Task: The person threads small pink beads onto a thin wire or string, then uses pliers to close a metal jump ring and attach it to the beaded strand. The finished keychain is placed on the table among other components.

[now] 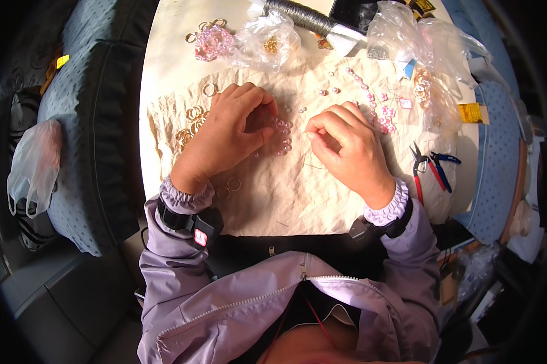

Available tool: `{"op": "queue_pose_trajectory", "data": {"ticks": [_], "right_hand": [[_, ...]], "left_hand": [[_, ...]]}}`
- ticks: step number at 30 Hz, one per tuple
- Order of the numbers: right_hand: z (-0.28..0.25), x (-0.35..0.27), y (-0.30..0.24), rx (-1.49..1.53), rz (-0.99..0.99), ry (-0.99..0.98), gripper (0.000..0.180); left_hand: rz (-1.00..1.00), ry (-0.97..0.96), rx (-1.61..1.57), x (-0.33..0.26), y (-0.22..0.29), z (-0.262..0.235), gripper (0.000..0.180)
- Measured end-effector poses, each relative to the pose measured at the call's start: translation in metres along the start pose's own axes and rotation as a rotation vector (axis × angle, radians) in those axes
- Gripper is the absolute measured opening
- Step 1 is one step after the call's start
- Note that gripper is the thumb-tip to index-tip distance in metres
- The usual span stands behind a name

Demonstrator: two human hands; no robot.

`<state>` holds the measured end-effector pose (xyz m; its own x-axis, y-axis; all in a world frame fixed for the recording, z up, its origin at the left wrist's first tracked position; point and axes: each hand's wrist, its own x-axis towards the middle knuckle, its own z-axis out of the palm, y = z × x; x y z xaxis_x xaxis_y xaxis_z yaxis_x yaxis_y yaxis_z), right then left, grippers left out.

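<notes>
Over the cloth-covered table, my left hand (234,124) is curled, its thumb and fingertips at a small cluster of clear pink beads (283,138) that shows beside them. Its lower fingers are hidden. My right hand (349,142) is closed, thumb and index fingertips together; what they pinch is too small to make out. A faint thin line (313,166) runs below those fingertips. Gold-coloured rings (194,118) lie in a pile beside my left hand. Pink flower-shaped beads (383,124) and pale round beads (358,80) lie beyond my right hand.
Red-handled pliers (419,170) and blue-handled cutters (441,165) lie to the right on the beige cloth (273,212). A pink beaded bundle (213,43), clear plastic bags (264,39) and a spool of grey cord (301,16) are at the back. Blue padded seats (82,139) flank the table.
</notes>
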<state>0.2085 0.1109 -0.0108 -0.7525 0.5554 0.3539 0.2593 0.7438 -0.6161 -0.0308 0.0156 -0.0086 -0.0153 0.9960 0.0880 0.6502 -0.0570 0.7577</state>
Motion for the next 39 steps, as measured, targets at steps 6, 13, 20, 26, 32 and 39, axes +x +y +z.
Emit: {"op": "queue_pose_trajectory", "data": {"ticks": [6,13,20,26,32,39], "right_hand": [[0.0000,-0.0003,0.0012,-0.018,0.008,-0.025,0.013],[0.0022,0.0018,0.0001,-0.015,0.031,-0.014,0.011],[0.0017,0.0022,0.0008,-0.038,0.044,-0.009,0.012],[0.0006,0.0024,0.0001,-0.018,0.020,-0.009,0.014],[0.0050,0.0052,-0.0021,0.001,0.019,0.021,0.013],[0.0049,0.0054,-0.0020,-0.037,0.023,0.035,0.013]], "left_hand": [[-0.002,-0.009,-0.021,0.0004,0.0015,-0.0010,0.032],[0.053,-0.025,0.067,0.0007,0.0061,-0.0031,0.035],[0.041,0.003,-0.002,0.0022,0.0017,0.0000,0.027],[0.030,-0.006,0.003,0.0005,0.0019,-0.0004,0.028],[0.030,0.011,0.002,0.0011,0.0035,0.0011,0.025],[0.029,-0.007,0.013,0.0015,0.0025,0.0004,0.024]]}}
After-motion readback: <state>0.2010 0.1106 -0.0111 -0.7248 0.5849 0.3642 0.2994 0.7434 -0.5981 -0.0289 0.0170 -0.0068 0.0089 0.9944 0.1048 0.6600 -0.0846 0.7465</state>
